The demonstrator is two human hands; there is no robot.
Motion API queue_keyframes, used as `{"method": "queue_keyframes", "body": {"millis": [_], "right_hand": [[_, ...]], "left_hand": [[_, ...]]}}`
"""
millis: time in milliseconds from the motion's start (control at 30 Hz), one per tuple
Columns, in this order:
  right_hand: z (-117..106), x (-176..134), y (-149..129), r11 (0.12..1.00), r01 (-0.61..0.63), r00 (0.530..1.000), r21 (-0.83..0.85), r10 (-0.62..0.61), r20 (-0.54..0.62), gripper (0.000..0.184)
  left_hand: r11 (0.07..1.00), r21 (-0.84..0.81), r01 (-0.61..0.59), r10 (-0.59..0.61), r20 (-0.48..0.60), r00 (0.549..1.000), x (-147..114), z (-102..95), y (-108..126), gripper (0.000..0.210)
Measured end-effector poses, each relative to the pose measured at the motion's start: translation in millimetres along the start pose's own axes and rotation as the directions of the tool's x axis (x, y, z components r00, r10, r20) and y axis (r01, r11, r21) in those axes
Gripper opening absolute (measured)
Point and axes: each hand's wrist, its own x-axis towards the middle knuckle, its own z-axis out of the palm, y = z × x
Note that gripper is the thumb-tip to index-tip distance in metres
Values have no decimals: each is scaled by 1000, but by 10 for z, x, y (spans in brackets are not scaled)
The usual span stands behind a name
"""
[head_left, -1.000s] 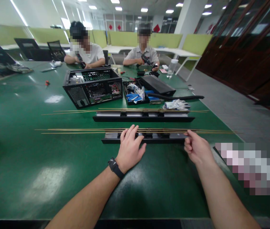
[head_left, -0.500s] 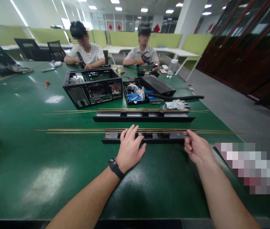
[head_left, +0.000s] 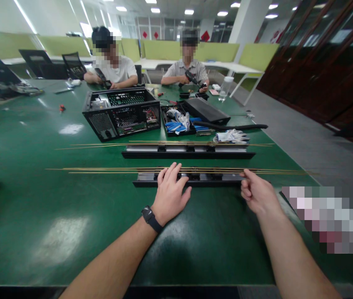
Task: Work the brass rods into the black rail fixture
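- Step in hand (judgement): lengthwise setting of the front brass-coloured rod (head_left: 101, 172), with one hand pinching and the other steadying.
- Right hand (head_left: 258, 193): grip narrow; thumb and forefinger appear pinched on the front brass-coloured rod near the right end of the near rail (head_left: 210, 184). The remaining fingers are curled in.
- Left hand (head_left: 170, 192): grip loose and wide, palm down, fingers spread over the rods and the middle of the near rail. Fingertip pressure cannot be determined.
- Rod location: the front brass-coloured rod lies crosswise over the near rail, nearly parallel to the rear rods (head_left: 101, 169) just behind it. Left ends are staggered over the counter (head_left: 101, 232); right ends reach the counter's right edge.
- Next move (judgement): calls for a light pinch and force applied along the rod's axis. Sideways force would probably flex so slender a piece or disturb its neighbours.
- Rods: very thin, straight, smooth, with a metallic yellow sheen.
- Near rail: long, straight profile; matte black front face, greyer upper surface with dark blocks at intervals.
- Far rail (head_left: 188, 155): similar profile, parallel to the near rail and apart from it, with a silvery strip, black blocks (head_left: 190, 148) and further thin rods over it.
- Counter: smooth, glossy green surface showing light reflections.
- Beyond the far rail: a black computer case (head_left: 118, 122) with perforated panels, and soft white knit gloves (head_left: 231, 136).
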Motion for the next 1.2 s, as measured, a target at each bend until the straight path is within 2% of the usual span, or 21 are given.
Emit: {"method": "queue_keyframes", "body": {"millis": [167,400,600,833,1067,1200], "right_hand": [[10,-14,22,999,-38,994,-35,42,105,30],[-12,1,-11,1000,15,999,2,-15,-47,25],[22,-28,13,998,-19,996,-53,23,83,30],[-10,2,-1,1000,17,999,4,-17,-27,22],[17,-32,9,998,-26,995,-51,31,92,29],[-1,-1,1,1000,-2,1000,-6,2,6,25]], "left_hand": [[1000,0,-2,2,-5,1000,1,-4,-2,22],[1000,-3,2,-2,-7,1000,2,-2,-1,23],[1000,-7,0,0,-4,1000,4,-12,4,23],[1000,-4,1,-1,0,1000,1,-6,-1,23],[1000,3,1,-1,2,1000,3,-6,0,22],[1000,2,1,-1,0,1000,4,-5,1,22]]}}
